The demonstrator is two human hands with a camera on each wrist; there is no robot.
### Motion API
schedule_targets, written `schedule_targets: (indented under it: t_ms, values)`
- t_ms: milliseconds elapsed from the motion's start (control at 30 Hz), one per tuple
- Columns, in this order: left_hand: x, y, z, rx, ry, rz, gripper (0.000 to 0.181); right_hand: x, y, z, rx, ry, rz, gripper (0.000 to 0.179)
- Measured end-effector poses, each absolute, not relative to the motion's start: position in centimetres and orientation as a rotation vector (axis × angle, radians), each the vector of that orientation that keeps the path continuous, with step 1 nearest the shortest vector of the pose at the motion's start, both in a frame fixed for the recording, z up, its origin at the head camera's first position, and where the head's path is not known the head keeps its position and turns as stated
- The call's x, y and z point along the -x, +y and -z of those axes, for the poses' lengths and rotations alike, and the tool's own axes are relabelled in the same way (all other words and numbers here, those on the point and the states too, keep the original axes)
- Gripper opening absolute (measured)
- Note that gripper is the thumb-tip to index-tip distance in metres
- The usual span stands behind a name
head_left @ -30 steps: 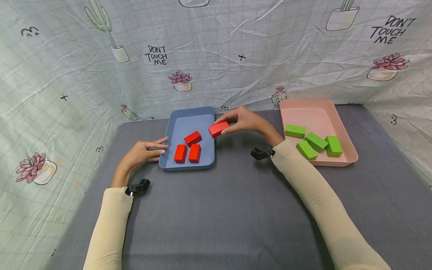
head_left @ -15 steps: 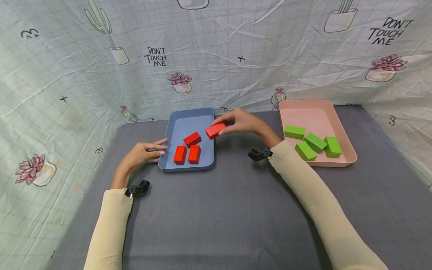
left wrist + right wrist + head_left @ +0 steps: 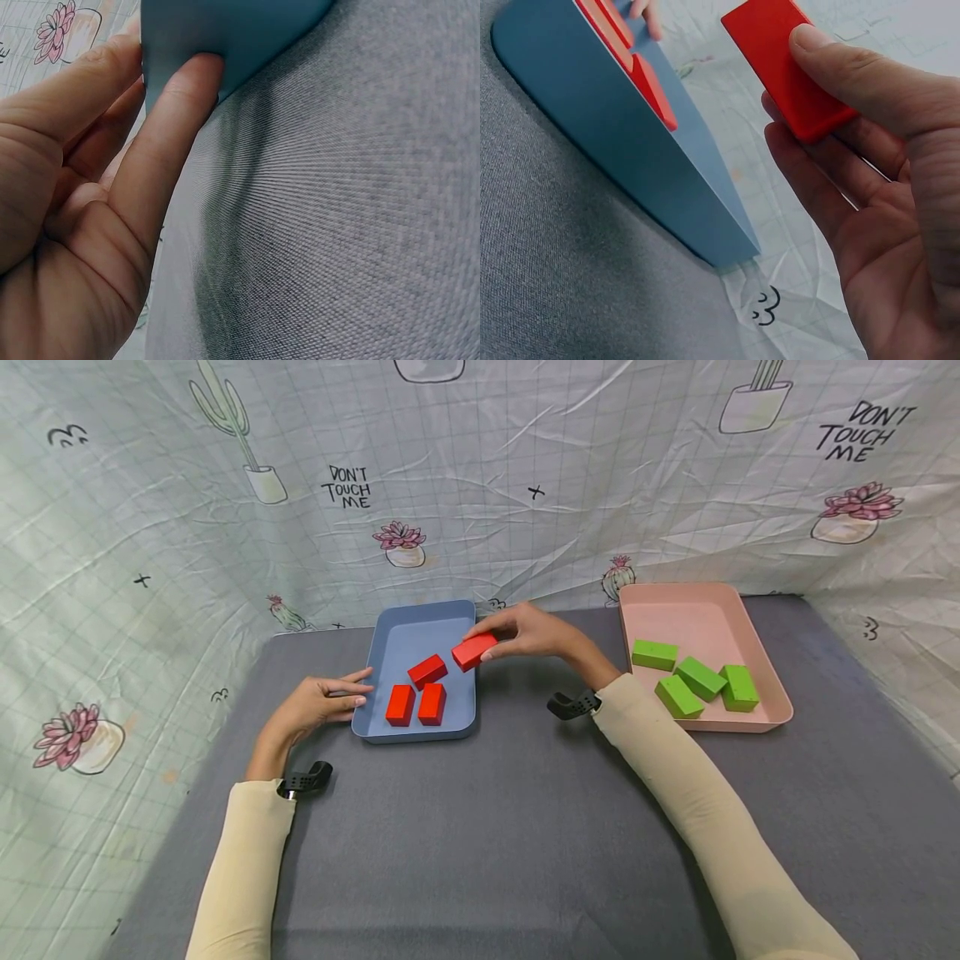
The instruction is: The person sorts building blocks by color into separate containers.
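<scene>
In the head view, my right hand [image 3: 528, 633] pinches a red block [image 3: 474, 652] between thumb and fingers, above the right rim of the blue tray [image 3: 408, 620]. The right wrist view shows this red block [image 3: 787, 71] tilted, with the thumb on one face and fingers behind it. Three more red blocks lie in the tray: two side by side at the front, one turned block [image 3: 427, 671] behind them. My left hand [image 3: 313, 703] touches the tray's left side with fairly straight fingers. Up close, its thumb presses on the outer tray wall [image 3: 232, 30].
A pink tray [image 3: 678, 610] holding several green blocks [image 3: 701, 678] stands at the right on the grey tabletop [image 3: 480, 827]. Behind both trays hangs a printed cloth [image 3: 480, 485]. Each wrist wears a black strap mount [image 3: 573, 704].
My right hand has moved slightly left with the red block, bringing it over the blue tray's right rim. The left hand stays at the tray's left side.
</scene>
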State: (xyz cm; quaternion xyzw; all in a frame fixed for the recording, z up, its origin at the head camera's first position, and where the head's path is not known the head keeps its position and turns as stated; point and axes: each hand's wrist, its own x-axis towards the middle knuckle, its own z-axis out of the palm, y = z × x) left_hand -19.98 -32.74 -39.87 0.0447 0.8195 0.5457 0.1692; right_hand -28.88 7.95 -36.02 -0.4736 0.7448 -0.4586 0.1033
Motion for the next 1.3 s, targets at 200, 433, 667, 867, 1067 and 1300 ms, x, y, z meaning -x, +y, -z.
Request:
schedule_targets:
  t_ms: [200,433,667,867,1067,1300]
  values:
    - [20.0,-32.8,39.9,-0.133,2.332,-1.548,0.043,29.2,7.7,36.3,1.441,2.182,1.337,0.04]
    - [20.0,-32.8,39.9,-0.139,2.331,-1.547,0.043,29.7,7.7,36.5,1.475,2.149,1.312,0.041]
    - [20.1,-32.9,40.0,-0.14,2.344,-1.532,0.042,29.7,7.3,36.3,1.477,2.127,1.307,0.041]
    - [20.1,-32.9,39.9,-0.141,2.353,-1.517,0.045,29.7,6.9,36.3,1.488,2.103,1.305,0.04]
    - [20.1,-32.8,39.8,-0.138,2.354,-1.516,0.043,29.6,6.8,36.2,1.517,2.086,1.297,0.04]
    - [20.0,-32.8,39.8,-0.147,2.352,-1.517,0.045,29.8,6.7,36.4,1.517,2.088,1.268,0.04]
